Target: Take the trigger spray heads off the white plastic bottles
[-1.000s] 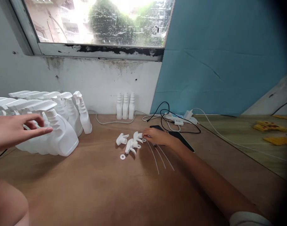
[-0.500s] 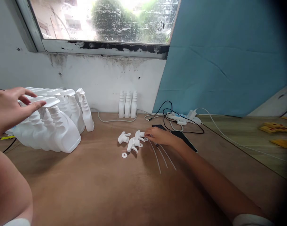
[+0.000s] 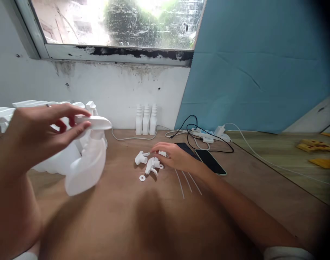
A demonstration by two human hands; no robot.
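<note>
My left hand [image 3: 53, 126] is closed on the head of a white trigger spray bottle [image 3: 86, 169], which tilts in front of the other bottles. My right hand [image 3: 174, 156] curls its fingers over a white trigger sprayer head [image 3: 162, 153], partly hidden beneath them. Beside it lie another sprayer head [image 3: 151, 166] and a third sprayer head [image 3: 140, 157]. A flat white ring [image 3: 142, 178] rests on the table in front of them, and another ring [image 3: 161, 166] sits close to the right hand. Thin clear tubes [image 3: 179, 184] stretch toward me from under that hand.
More white spray bottles [image 3: 50, 162] crowd the left side. Several small white bottles [image 3: 146, 121] stand against the wall. A phone [image 3: 211, 161], a black cable [image 3: 212, 133] and a power strip [image 3: 227, 137] lie to the right on the brown table [image 3: 113, 224].
My left hand has moved right and toward me, bringing one spray bottle away from the row. My right hand has shifted slightly left over a sprayer head, uncovering more of the phone.
</note>
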